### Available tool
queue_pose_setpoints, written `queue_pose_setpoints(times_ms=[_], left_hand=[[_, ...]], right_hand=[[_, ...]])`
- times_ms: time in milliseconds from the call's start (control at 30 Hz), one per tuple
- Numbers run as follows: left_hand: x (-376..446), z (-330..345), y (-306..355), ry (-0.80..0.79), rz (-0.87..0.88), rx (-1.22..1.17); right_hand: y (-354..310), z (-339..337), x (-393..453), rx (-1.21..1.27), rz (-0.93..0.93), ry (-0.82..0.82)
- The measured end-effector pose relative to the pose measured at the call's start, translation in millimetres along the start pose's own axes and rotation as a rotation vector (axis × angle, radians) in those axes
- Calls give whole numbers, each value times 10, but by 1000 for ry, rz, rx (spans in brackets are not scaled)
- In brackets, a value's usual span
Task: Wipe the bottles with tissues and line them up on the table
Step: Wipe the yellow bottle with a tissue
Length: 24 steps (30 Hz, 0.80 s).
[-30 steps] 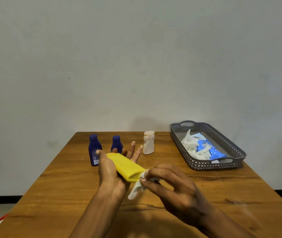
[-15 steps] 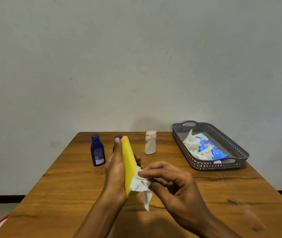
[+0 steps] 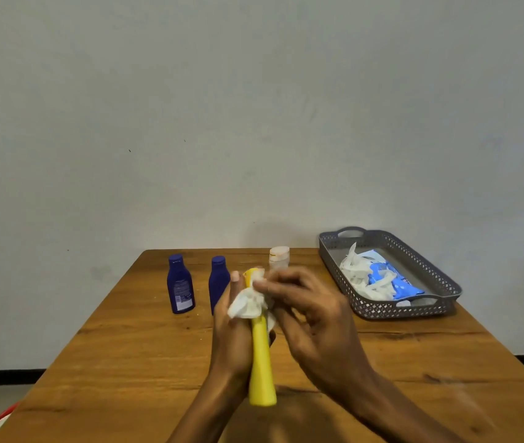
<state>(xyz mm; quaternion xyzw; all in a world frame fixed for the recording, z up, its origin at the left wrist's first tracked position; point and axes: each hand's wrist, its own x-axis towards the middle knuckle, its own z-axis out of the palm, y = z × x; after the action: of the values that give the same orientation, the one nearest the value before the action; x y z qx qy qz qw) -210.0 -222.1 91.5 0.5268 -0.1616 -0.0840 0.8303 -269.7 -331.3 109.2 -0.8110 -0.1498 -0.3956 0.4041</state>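
My left hand (image 3: 233, 334) grips a long yellow bottle (image 3: 261, 362) held nearly upright above the wooden table (image 3: 133, 353), its base toward me. My right hand (image 3: 312, 311) pinches a crumpled white tissue (image 3: 248, 303) against the bottle's upper end. Behind my hands stand two dark blue bottles (image 3: 180, 284) (image 3: 218, 279) side by side. A small white bottle (image 3: 279, 257) stands to their right, its lower part hidden by my fingers.
A grey perforated tray (image 3: 427, 279) at the right rear of the table holds a blue tissue pack (image 3: 391, 279) and loose white tissues (image 3: 356, 273). A plain wall rises just behind the table. Something red and white shows at the bottom left corner.
The yellow bottle went from lying across my left palm to standing nearly upright. My right hand slid the tissue from the bottle's lower end up to its top.
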Motion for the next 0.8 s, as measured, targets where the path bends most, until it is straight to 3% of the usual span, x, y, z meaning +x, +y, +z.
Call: queue_pose_setpoints(times_ms=[167,367,600,800], left_hand=[[118,-75,89,67,-93,-195],[1,-10,106,-160,-168,-342],[-62,39,73,-186,-195,-342],[56,-52,92,-214,-266,-477]], right_hand=[[-129,97,-419,-39,-151,-38],[-37,94,-158,-74,-126,-15],[96,18,201,-226,-73,40],[-84,39,-193,-261,-175,-178]])
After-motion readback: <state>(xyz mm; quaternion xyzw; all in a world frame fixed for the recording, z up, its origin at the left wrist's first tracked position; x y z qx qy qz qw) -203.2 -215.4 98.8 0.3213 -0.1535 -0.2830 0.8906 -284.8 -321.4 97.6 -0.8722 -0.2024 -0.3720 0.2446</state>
